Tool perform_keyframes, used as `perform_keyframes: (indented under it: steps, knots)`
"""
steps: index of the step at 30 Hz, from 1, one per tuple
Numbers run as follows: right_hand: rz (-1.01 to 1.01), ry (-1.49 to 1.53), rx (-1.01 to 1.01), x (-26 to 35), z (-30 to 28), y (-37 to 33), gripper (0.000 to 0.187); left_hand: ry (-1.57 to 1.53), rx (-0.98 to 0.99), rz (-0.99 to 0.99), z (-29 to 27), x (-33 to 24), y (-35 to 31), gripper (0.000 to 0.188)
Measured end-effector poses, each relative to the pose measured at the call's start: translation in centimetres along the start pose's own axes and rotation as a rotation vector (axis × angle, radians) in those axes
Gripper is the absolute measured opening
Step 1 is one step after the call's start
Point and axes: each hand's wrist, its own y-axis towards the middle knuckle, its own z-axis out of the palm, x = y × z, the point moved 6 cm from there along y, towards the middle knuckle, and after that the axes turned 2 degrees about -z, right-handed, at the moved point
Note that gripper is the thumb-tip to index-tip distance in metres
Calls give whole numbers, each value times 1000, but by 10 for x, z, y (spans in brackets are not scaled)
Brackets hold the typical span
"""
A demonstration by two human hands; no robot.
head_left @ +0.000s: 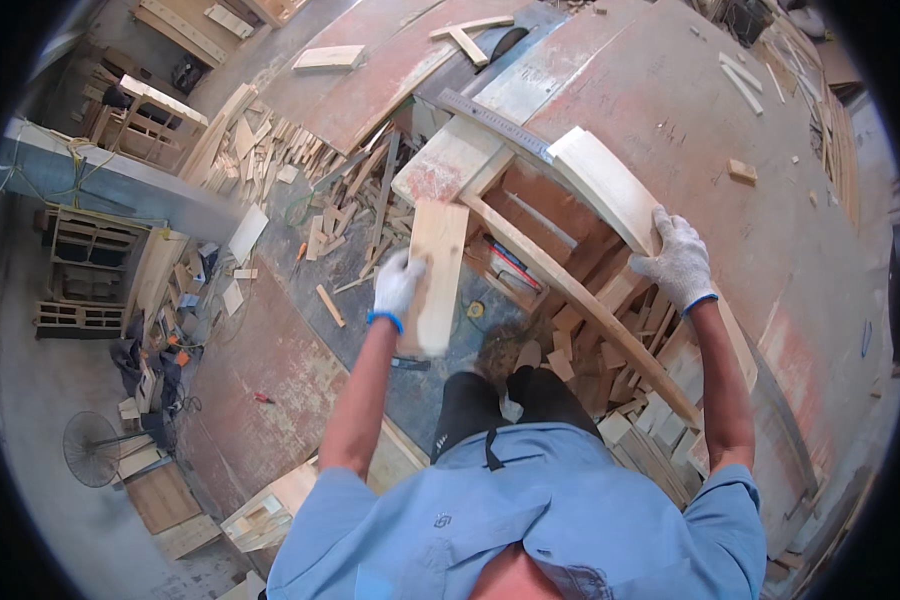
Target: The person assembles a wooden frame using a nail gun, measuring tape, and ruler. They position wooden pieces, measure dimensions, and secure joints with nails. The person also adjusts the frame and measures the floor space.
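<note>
My left hand (398, 287), in a white glove with a blue cuff, is closed on the left edge of a pale wooden board (440, 265). That board is held in front of the bench, and its near end is slightly blurred. My right hand (680, 260), gloved the same way, grips the near end of a wider light wooden board (605, 180), its thumb on the left side. This board lies slanting along the right side of an open wooden bench frame (580, 290). A long metal ruler (495, 122) runs along the bench edge beyond it.
Offcuts (270, 150) are heaped at the left, with more scraps inside the bench. A tape measure (475, 309) lies near my feet. Further left stand a round fan (90, 445) and a blue-grey beam (120, 175). A wood block (741, 171) rests on the right-hand surface.
</note>
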Motion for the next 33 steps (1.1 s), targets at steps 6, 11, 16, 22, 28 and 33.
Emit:
perform_keyframes:
  steps: [6, 11, 16, 22, 28, 33]
  knots:
    - [-3, 33, 17, 1, 14, 5, 86, 440, 553, 127, 10, -97, 98, 45]
    - [46, 19, 50, -3, 30, 15, 88, 994, 765, 467, 45, -150, 154, 52]
    - [140, 29, 44, 11, 39, 50, 93, 1077, 818, 590, 73, -152, 215, 45]
    - [253, -5, 21, 32, 44, 100, 92, 758, 669, 950, 86, -138, 234, 28]
    - [395, -26, 144, 58, 60, 136, 94, 367, 640, 941, 61, -132, 258, 43]
    - [461, -72, 113, 72, 70, 135, 94, 473, 261, 1138, 48, -173, 404, 39]
